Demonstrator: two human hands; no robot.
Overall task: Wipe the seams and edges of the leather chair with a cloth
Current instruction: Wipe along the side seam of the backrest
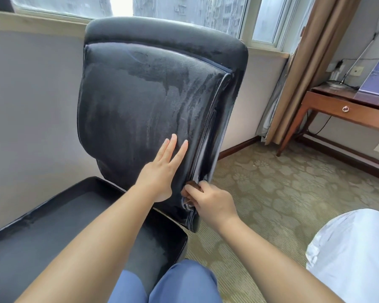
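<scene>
Left hand flat on chair; right hand pinching cloth.

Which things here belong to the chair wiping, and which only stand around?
Job: leather chair; brown cloth, pinched by right hand at the side seam; left hand, flat on the backrest.
Around: wooden desk; curtain; white bedding.

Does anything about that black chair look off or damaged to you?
No damage shows. The chair back is streaked with dull and glossy patches, most likely damp wiping marks. The left hand lies flat on it, and the right hand pinches a dark cloth at the side seam.
</scene>
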